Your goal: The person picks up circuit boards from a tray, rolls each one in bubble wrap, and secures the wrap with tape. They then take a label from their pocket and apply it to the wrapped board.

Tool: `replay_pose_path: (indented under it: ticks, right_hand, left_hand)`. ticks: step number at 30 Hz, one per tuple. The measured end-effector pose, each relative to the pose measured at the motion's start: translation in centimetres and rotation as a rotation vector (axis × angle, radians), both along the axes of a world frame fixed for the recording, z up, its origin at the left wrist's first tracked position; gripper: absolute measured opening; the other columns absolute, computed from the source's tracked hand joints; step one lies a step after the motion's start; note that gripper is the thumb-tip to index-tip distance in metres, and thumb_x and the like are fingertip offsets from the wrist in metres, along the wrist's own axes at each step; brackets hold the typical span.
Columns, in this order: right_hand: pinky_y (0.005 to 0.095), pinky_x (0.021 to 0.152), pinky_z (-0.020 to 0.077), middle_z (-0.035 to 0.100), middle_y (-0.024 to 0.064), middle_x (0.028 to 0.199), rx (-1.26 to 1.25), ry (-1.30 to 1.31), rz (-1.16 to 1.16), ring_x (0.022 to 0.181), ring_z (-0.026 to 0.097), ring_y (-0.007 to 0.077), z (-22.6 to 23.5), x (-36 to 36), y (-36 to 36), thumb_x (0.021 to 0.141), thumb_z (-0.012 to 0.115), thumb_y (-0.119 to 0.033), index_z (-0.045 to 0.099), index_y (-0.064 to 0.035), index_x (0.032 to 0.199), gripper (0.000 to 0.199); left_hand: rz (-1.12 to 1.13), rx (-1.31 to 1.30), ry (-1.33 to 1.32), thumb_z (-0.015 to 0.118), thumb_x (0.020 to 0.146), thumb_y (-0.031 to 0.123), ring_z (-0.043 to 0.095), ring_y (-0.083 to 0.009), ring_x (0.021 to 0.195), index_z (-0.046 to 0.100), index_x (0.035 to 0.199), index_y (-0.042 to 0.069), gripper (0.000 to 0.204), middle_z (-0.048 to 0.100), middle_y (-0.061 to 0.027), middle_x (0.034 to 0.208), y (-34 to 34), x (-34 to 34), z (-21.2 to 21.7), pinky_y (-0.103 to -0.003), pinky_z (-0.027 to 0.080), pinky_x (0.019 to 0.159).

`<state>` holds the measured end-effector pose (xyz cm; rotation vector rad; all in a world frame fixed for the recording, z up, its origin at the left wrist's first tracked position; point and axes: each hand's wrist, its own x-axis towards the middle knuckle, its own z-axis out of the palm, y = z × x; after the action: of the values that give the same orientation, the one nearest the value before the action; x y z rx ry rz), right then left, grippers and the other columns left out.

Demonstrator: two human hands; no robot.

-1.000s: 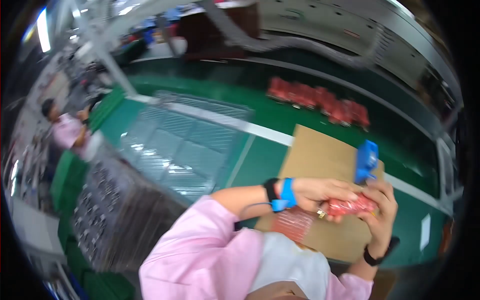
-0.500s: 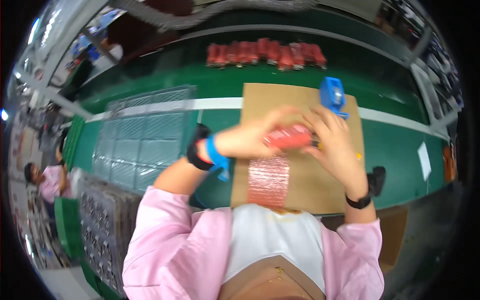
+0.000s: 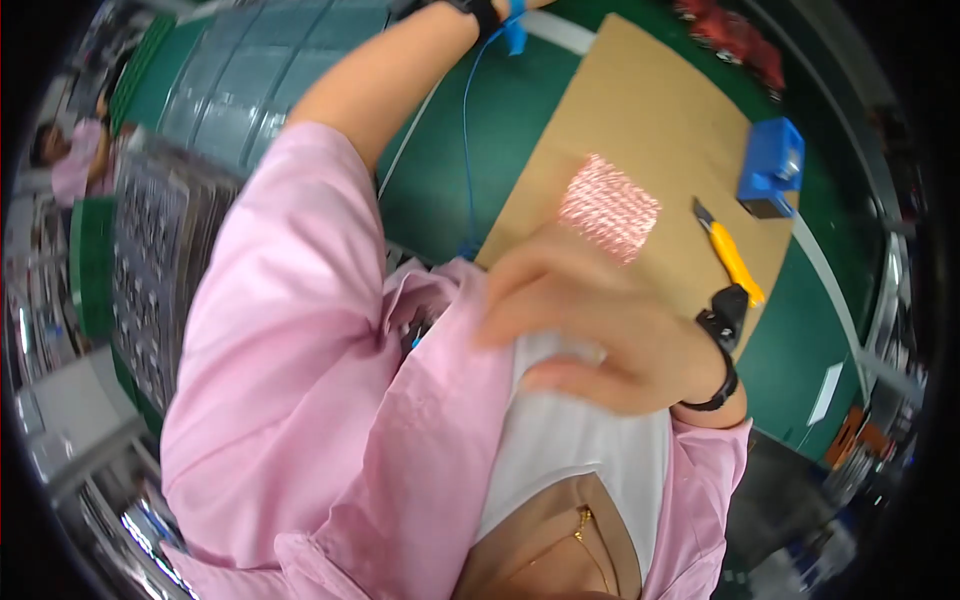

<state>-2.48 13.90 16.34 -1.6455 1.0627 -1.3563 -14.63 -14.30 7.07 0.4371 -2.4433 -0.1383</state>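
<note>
My left arm reaches far up to the top edge. Only a sliver of my left hand (image 3: 538, 4) shows past a blue wrist strap (image 3: 515, 22) with a cord, so its fingers and anything in them are out of the picture. In front of my chest, blurred by motion, is my right hand (image 3: 610, 325), its bent fingers apart from the thumb and nothing visible between them. Just beyond it, a sheet of pink bubble wrap (image 3: 610, 208) lies on brown cardboard (image 3: 670, 130). A yellow utility knife (image 3: 735, 262), blade showing, rests on the cardboard near a blue tape dispenser (image 3: 772, 165).
Several red wrapped bundles (image 3: 735, 42) lie at the far right of the green table (image 3: 525, 100). Clear plastic trays (image 3: 250, 90) cover its left part. A stack of grey trays (image 3: 165, 270) stands at the left, with another person (image 3: 75, 165) beyond.
The view has turned and shifted. My left hand has moved far up and out; my right hand has drawn back to my chest. The red wrapped bundle they held is out of sight.
</note>
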Motion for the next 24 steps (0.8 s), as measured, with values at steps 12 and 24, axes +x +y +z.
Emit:
replay_pose_path:
  ticks: [12, 24]
  right_hand:
    - [0.0327, 0.068, 0.0365, 0.051, 0.0052, 0.088, -0.146, 0.301, 0.075, 0.079, 0.045, 0.0232, -1.7, 2.1, -0.8, 0.061, 0.061, 0.002, 0.071, -0.0107, 0.082, 0.026]
    - [0.0339, 0.070, 0.0378, 0.052, 0.0050, 0.087, -0.131, 0.342, 0.015, 0.078, 0.047, 0.0244, -1.3, 1.9, -0.2, 0.058, 0.064, -0.002, 0.068, -0.0114, 0.078, 0.023]
  left_hand:
    - [-1.223, 0.899, -0.831, 0.063, 0.088, 0.019, 0.048, -0.0271, 0.070, 0.055, 0.087, 0.004, 0.017, 0.049, -0.0077, 0.079, 5.8, 25.1, 11.8, -0.037, 0.042, 0.066]
    - [-1.225, 0.658, -0.946, 0.063, 0.086, 0.030, 0.050, -0.0253, 0.077, 0.066, 0.086, 0.007, 0.023, 0.050, -0.0077, 0.085, 6.1, 30.7, 13.2, -0.035, 0.038, 0.064]
